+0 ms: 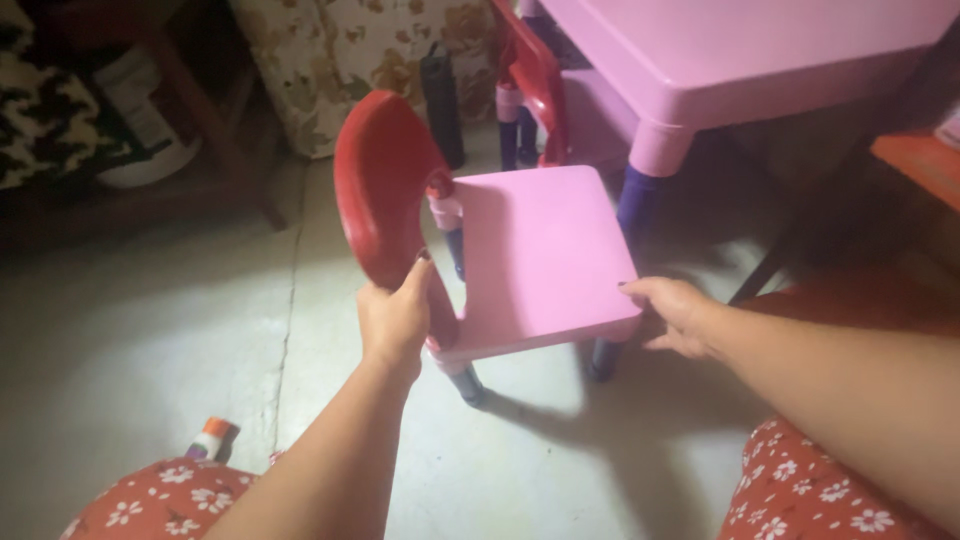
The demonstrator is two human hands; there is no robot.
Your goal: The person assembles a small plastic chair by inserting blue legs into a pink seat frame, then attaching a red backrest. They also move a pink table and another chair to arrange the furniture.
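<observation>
A small pink chair (535, 255) with a red backrest (385, 185) stands on the pale floor (150, 340), just in front of a pink table (740, 60). The left hand (395, 320) wraps its fingers around the backrest's lower edge; the right hand (675, 310) rests loosely curled fingers against the seat's front corner.

A pale concrete floor (150, 330), brightly lit at centre and dim at the edges, carries a pink plastic desk (720, 50) with purple legs at upper right. Floral-patterned upholstery (340, 50) stands behind; dark wooden furniture (200, 120) occupies the shadowed upper left.
</observation>
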